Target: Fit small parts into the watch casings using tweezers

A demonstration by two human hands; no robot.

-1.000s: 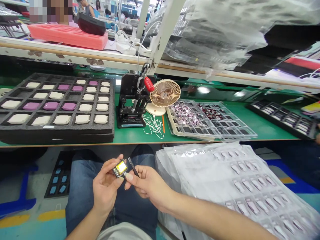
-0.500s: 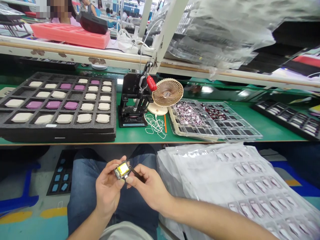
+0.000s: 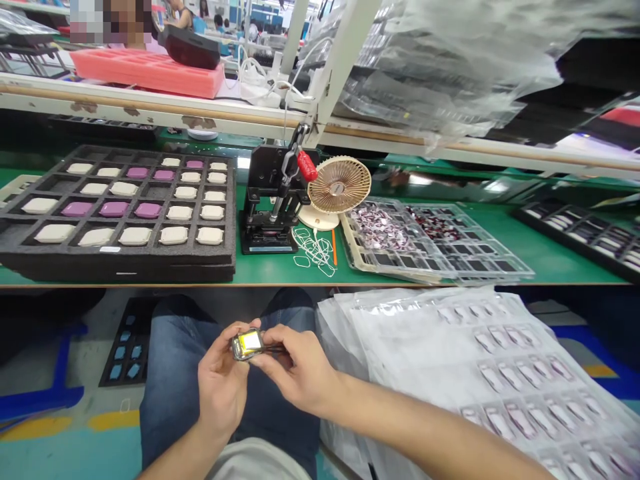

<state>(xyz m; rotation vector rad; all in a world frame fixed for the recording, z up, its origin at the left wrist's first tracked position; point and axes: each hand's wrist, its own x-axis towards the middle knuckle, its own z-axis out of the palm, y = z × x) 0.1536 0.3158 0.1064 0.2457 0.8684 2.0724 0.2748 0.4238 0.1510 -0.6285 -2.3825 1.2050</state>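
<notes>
Left hand [image 3: 223,377] pinches a small black gadget [image 3: 249,343] by its edges, over blue-jeaned legs [image 3: 170,373]. Right hand [image 3: 307,373] is closed around a black strip [image 3: 274,348] at the gadget's right end. Its bright yellow-and-white face looks up; its long side runs left to right, right end a bit higher. Past the knees is a green table [image 3: 543,250] with a gray foam tray [image 3: 165,268] and a fan [image 3: 340,187]. Behind are a white shelf [image 3: 165,115] and a room with people [image 3: 181,17].

Matt foam tray [image 3: 170,268], glossy plastic grip [image 3: 307,166], shiny clear-plastic compartment tray [image 3: 493,273]
</notes>
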